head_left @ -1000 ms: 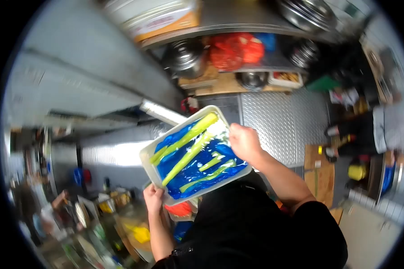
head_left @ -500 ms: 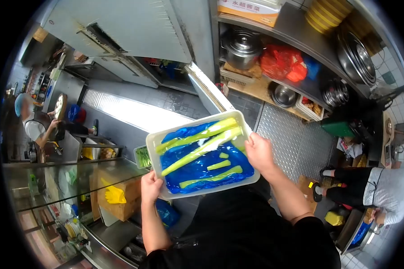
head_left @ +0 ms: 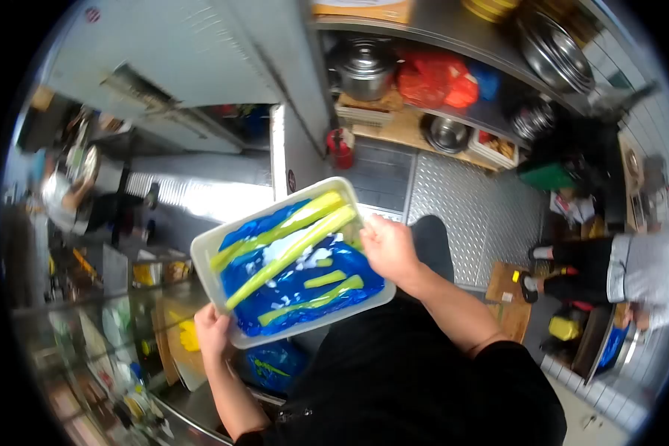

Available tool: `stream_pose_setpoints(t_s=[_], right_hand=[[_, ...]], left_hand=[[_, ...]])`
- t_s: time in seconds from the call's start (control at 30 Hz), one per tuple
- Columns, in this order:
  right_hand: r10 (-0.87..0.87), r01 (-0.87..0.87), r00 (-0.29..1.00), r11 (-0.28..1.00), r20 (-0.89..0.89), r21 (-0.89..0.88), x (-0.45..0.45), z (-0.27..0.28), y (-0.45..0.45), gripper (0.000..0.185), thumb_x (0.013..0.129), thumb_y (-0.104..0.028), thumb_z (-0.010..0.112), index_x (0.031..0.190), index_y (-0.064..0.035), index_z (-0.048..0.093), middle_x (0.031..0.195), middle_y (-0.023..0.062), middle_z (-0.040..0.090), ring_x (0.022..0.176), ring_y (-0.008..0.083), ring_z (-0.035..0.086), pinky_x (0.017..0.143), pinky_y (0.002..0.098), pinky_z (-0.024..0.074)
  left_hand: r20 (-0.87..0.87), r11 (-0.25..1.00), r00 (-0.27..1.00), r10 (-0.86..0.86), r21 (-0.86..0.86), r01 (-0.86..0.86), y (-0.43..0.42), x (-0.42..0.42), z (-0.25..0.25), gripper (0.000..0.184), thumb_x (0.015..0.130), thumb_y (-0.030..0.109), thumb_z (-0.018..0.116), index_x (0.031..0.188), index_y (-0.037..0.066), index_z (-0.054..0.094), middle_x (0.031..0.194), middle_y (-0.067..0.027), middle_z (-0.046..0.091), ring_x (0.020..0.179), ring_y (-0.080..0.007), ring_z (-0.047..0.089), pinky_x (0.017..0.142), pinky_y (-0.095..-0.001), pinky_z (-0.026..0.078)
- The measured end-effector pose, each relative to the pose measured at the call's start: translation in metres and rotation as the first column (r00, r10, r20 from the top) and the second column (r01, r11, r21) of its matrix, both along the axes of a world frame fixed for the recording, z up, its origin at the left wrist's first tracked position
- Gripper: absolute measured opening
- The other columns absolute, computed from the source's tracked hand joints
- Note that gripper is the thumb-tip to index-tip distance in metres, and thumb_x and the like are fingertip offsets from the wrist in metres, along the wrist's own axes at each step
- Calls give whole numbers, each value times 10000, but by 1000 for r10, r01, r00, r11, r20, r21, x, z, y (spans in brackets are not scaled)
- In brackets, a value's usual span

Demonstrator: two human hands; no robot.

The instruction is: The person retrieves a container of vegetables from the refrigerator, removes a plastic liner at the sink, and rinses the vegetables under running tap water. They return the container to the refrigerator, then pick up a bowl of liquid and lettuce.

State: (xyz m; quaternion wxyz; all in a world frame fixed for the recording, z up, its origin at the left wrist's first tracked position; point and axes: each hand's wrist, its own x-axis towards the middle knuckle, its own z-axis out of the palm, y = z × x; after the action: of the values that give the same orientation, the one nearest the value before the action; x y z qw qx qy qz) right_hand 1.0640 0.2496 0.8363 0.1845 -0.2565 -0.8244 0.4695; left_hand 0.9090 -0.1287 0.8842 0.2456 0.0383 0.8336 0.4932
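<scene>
I hold a whitish plastic container in front of my body, tilted in view. My left hand is closed on its near left corner, and my right hand grips the right side. Inside lies a shiny blue plastic bag. Long pale-green vegetable stalks and a few shorter pieces rest on the bag; their exact kind is unclear.
A cabinet door stands open ahead. Shelves at upper right carry a lidded pot and a red bag. One person is at right, another at left. A blue bag lies below the container.
The container, held in both hands, has shifted left and slightly down in view. The surroundings have shifted too, and a bent knee now shows beside my right hand.
</scene>
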Motion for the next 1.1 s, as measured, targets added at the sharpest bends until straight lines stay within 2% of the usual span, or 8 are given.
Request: stream_pose_setpoints(t_s=[0.17,0.23,0.53,0.7,0.87,0.9,0.97,1.1], right_hand=[[-39,29,997,987,-61,-155,35,-19,27,158,906,-49,610,778,-22,522,616,134,543,539,192,529,530,366,443],[-72,73,996,997,52,-5,50,-16,48,202,903,-36,620,760,-16,479,597,100,488,571,129,448,531,357,422],[-189,190,980,982,67,-14,173,-17,140,71,914,-89,601,900,-35,644,761,197,653,673,332,657,621,433,512],[-425,421,905,901,24,105,272,-26,180,60,854,-64,608,895,-60,652,789,191,676,715,384,683,653,465,553],[-701,685,708,711,80,159,371,-20,184,29,829,-70,609,841,-62,634,756,199,670,728,407,681,685,492,556],[-740,726,663,672,113,147,390,-23,178,19,822,-67,612,831,-62,629,749,198,666,727,404,681,681,488,556],[-821,810,569,570,50,138,425,-31,173,9,811,-61,617,819,-63,620,742,193,660,719,401,677,671,485,553],[-940,923,339,327,-28,203,482,-45,155,31,795,-42,620,801,-56,593,736,179,640,700,392,661,645,464,538]], left_hand=[[-104,995,990,-94,-54,89,40,21,0,186,748,-30,560,624,56,451,603,10,508,553,-79,459,491,-266,386],[-20,997,997,-80,-19,79,59,31,-6,162,741,-16,571,641,48,460,598,24,492,549,-76,451,493,-271,384],[-211,941,917,-338,-102,323,177,101,-42,63,751,64,573,718,16,598,591,-19,561,521,-110,519,492,-303,435],[-63,924,934,-351,138,357,268,140,-62,122,797,65,595,721,-28,571,580,-41,524,476,-113,495,425,-273,402],[-106,682,697,-709,147,717,371,163,-73,85,810,36,588,789,-45,605,617,-49,549,488,-114,517,451,-266,406],[29,676,676,-737,66,734,385,163,-65,345,867,22,674,1181,-121,653,939,-107,659,758,-162,564,628,-315,464],[-112,516,531,-840,142,845,437,196,-61,89,827,40,584,788,-39,600,630,-34,550,513,-99,508,467,-253,375],[-163,233,261,-952,172,957,530,234,-60,111,815,11,561,706,-9,544,641,27,502,595,-59,410,514,-243,283]])
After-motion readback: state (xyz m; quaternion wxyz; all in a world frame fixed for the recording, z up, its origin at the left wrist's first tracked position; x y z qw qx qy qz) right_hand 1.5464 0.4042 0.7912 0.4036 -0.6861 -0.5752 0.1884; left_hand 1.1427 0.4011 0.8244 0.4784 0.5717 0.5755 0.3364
